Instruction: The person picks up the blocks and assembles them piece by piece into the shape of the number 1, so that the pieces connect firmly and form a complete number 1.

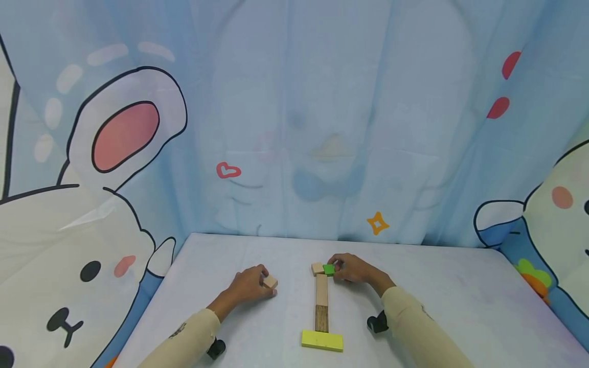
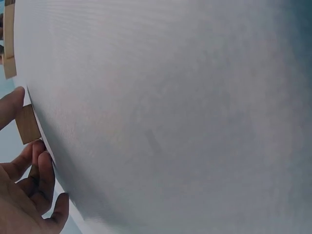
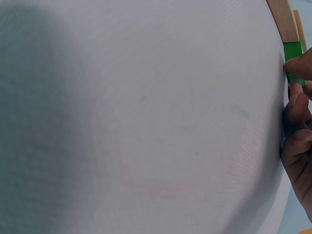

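My left hand [image 1: 249, 284] pinches a small natural-wood block [image 1: 270, 282] between thumb and fingers, left of the row of blocks. In the left wrist view this wooden block [image 2: 28, 125] shows between the thumb and fingertips. At the far end of the row, my right hand [image 1: 353, 268] pinches a green block [image 1: 329, 269]. The green block [image 3: 293, 51] is partly hidden by fingers in the right wrist view. It sits beside a small plain wooden block [image 1: 317, 268]. Below these run a pale long block [image 1: 321, 290] and a darker brown block [image 1: 321, 319], end to end.
A yellow flat block [image 1: 322, 341] lies crosswise at the near end of the row. The white table [image 1: 442, 301] meets a blue patterned curtain [image 1: 276, 102] at its far edge. Dark wrist devices [image 1: 378, 323] sit by both sleeves.
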A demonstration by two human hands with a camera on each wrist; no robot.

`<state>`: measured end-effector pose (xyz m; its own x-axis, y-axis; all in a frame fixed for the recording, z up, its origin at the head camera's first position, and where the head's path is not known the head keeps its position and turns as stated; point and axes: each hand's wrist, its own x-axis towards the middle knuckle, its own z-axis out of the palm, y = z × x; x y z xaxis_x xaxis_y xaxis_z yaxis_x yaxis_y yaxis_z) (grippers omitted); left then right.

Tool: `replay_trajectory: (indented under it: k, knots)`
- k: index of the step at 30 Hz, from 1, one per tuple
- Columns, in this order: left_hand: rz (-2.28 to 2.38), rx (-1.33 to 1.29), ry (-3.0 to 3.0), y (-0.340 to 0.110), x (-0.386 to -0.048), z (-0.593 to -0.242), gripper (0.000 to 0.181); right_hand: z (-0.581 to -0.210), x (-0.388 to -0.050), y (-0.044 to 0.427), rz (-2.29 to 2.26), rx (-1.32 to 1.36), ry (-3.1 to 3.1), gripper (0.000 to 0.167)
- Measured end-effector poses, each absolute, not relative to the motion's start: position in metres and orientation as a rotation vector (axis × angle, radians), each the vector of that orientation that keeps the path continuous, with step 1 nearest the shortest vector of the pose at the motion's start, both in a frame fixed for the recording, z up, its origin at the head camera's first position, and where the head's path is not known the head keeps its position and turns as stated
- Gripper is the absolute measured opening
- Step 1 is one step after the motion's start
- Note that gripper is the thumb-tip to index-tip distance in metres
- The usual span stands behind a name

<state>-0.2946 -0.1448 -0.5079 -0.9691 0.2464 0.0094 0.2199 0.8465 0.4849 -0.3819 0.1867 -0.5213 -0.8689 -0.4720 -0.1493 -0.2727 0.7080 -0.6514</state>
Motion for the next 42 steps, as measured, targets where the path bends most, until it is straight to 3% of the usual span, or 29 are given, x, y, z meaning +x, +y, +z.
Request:
replay_trajectory:
  k: [42]
  knots:
    - [0.871,0.439,2.962,-0.1482,-0.2999,-0.5177,0.03,-0.5196,-0.3801,0.185,-0.944,-0.556,2.607,0.032]
